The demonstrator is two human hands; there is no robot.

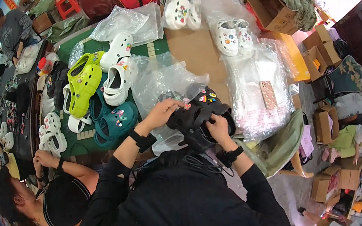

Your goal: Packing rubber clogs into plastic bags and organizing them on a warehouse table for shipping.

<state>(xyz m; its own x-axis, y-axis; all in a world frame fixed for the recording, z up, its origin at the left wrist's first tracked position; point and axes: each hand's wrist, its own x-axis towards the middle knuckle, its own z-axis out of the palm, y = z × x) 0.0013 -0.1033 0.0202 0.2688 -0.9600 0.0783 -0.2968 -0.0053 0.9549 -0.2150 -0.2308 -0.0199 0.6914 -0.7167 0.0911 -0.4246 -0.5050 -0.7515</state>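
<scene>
Just past the hands (160,112) (218,129) and black clogs (209,97) lies open brown cardboard (203,55).

Colour record: near-centre clogs (196,120) solid black, charms (202,98) on them multicoloured, pinkish charm (186,105) at left.
Left: lime-green clogs (83,83), dark teal clogs (116,124), white clogs (117,83). Far: charm-dotted clogs (227,37), also white. Table mat (83,146) green with pale beige segmented strips; cardboard sheet (191,48) plain tan. Right: phone case (267,95) pinkish, lighter mottling. Sleeves (260,189) and wristbands (141,141) black. Far-left stool (68,4) red.
</scene>
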